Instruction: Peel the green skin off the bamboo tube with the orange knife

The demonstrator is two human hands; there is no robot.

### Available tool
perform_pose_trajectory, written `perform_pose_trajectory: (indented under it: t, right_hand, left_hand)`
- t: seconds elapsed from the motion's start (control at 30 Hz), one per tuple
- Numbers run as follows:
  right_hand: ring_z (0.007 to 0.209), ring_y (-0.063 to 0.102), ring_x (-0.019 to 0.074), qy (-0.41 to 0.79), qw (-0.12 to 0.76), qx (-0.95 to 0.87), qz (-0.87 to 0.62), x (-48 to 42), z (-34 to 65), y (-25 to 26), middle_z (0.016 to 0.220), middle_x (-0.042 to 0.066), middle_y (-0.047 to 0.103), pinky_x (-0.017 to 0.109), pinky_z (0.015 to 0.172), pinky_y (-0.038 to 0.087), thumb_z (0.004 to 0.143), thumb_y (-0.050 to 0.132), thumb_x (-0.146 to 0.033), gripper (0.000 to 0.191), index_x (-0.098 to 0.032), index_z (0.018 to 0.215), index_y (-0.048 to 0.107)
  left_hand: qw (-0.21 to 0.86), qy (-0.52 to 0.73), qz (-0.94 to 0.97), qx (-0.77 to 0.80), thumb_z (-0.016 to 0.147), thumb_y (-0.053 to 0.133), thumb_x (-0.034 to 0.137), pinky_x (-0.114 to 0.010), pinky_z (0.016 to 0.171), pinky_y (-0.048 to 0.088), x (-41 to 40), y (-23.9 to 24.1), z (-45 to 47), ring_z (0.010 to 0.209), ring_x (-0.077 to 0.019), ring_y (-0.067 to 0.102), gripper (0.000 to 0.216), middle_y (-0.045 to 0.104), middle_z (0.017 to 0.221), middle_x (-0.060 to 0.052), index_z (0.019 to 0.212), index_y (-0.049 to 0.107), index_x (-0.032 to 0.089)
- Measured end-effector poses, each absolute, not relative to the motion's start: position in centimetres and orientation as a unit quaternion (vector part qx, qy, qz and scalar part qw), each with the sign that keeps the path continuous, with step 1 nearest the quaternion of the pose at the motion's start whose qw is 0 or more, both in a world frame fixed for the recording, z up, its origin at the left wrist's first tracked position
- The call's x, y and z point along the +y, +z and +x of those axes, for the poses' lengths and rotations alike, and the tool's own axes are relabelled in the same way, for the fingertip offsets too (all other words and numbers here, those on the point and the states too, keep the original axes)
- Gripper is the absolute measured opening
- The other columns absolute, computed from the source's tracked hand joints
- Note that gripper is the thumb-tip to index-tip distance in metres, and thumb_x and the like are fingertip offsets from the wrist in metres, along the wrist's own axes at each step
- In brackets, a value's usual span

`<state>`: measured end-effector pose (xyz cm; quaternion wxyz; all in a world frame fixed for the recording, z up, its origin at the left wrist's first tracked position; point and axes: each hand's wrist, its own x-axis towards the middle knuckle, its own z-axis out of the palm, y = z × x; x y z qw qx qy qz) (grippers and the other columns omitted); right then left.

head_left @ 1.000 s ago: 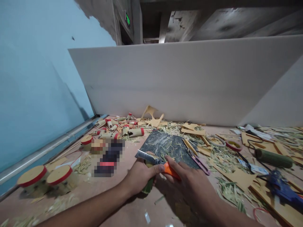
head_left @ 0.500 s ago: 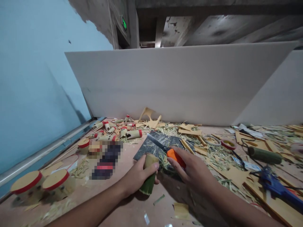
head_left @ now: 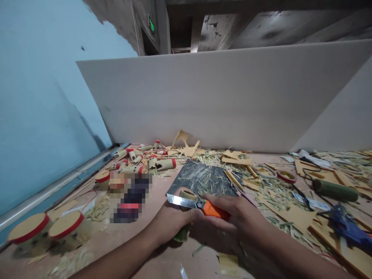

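Note:
My left hand [head_left: 176, 219] is wrapped round a short bamboo tube [head_left: 188, 194], whose hollow pale end shows above the fingers and whose green lower end peeks out below. My right hand [head_left: 232, 215] grips the orange handle of a utility knife [head_left: 215, 210]. The knife's wide blade points left and lies across the tube just below its upper end, close to my left thumb. Behind both hands lies a dark cutting board [head_left: 200, 178] strewn with green shavings.
Two large bamboo drums with red rims [head_left: 66, 228] stand at the left. Small red-banded bamboo pieces [head_left: 165, 164] lie behind. To the right are a green bamboo length [head_left: 335, 190], a blue glue gun [head_left: 345, 228], tape rolls [head_left: 286, 177] and scraps. A white panel [head_left: 203, 100] stands behind.
The knife has come left and down from beside the tube, so its blade now crosses the tube's upper part. My two hands are now close together.

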<state>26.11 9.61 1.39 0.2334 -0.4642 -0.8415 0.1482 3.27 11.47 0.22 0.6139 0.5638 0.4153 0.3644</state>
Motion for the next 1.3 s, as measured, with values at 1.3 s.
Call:
perform_pose_trajectory:
  t: [1.3]
  right_hand:
    - [0.081, 0.077, 0.0271, 0.081, 0.271, -0.781, -0.557, 9.0, 24.3, 0.0, 0.101, 0.013, 0.082, 0.031, 0.067, 0.055, 0.102, 0.052, -0.046, 0.047, -0.019, 0.138, 0.066]
  left_hand:
    - [0.533, 0.385, 0.583, 0.478, 0.080, 0.073, 0.069, -0.023, 0.042, 0.046, 11.1, 0.1, 4.4, 0.042, -0.0125, 0.055, 0.053, 0.061, 0.059, 0.004, 0.092, 0.056, 0.020]
